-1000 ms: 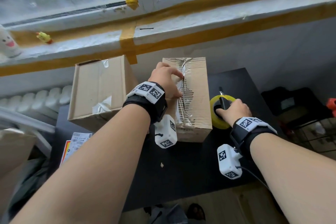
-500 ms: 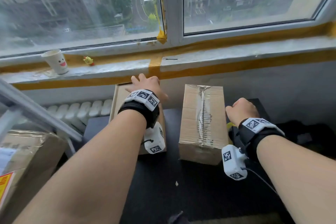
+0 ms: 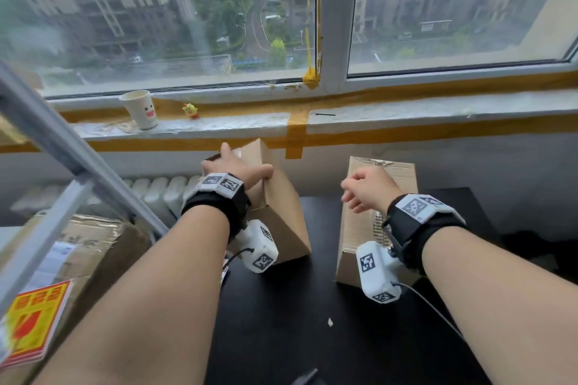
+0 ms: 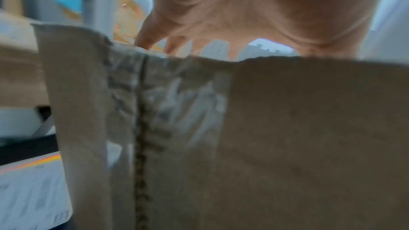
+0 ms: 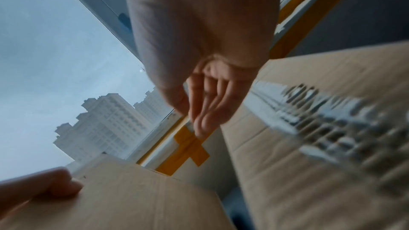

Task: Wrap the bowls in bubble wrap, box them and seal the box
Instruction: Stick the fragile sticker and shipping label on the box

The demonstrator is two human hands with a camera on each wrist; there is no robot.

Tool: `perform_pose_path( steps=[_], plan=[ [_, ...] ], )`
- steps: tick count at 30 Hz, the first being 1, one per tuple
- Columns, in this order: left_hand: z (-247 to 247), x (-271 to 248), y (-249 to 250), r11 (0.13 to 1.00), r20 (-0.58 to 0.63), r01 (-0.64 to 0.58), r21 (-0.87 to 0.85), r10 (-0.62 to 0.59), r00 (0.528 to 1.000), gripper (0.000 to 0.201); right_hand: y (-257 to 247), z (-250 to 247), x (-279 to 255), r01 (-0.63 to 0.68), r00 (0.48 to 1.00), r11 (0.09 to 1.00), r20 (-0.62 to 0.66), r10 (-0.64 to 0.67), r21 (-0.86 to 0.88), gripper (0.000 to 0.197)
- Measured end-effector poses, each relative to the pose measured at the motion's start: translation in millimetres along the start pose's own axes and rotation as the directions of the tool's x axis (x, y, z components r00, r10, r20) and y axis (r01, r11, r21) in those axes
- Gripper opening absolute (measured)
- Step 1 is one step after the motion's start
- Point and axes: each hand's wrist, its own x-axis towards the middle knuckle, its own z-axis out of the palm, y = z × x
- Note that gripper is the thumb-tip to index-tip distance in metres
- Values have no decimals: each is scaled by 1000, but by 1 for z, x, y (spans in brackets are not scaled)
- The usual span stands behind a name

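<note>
Two cardboard boxes stand on the black table (image 3: 297, 322). My left hand (image 3: 237, 166) grips the top of the left box (image 3: 281, 216), thumb on the near face and fingers over the far edge, and the box is tipped up on one edge. The left wrist view shows that box (image 4: 287, 128) close up with a taped seam, my fingers (image 4: 146, 38) hooked over its rim. The right box (image 3: 353, 244) lies shut with clear tape along its top. My right hand (image 3: 362, 189) hovers above it, fingers loosely curled, holding nothing; the same hand (image 5: 205, 111) shows empty beside the taped box (image 5: 309, 128). No bowls or bubble wrap show.
A windowsill (image 3: 406, 109) runs behind the table with a paper cup (image 3: 140, 109) and a small yellow toy (image 3: 190, 110). A large carton (image 3: 93, 244) with a red and yellow label (image 3: 34, 322) sits at left under a slanted metal bar (image 3: 62, 150). A radiator (image 3: 156, 194) is behind.
My left hand left the taped box, went to the left box and tipped it up. My right hand let go of the tape roll and rose over the taped box. The view lifted.
</note>
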Motion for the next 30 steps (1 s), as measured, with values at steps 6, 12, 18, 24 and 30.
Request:
perform_pose_path(
  steps=[6,12,18,24,30],
  plan=[
    [-13,17,-47,830,58,164,-533,-157,986,132,-22,36,-4,-199,920,979,337,199,-35,63],
    [2,-1,-50,861,397,273,-429,-92,913,77,-18,74,9,-300,912,949,319,257,95,65],
    [34,1,-69,976,515,155,-154,-55,856,76,-13,70,11,-350,919,933,166,359,-79,43],
    [40,19,-64,971,556,125,-206,11,831,56,-15,71,6,-402,898,904,129,420,-144,40],
    [30,29,-26,881,308,117,-459,35,951,12,-7,40,12,-124,962,977,-264,75,-176,17]
  ],
)
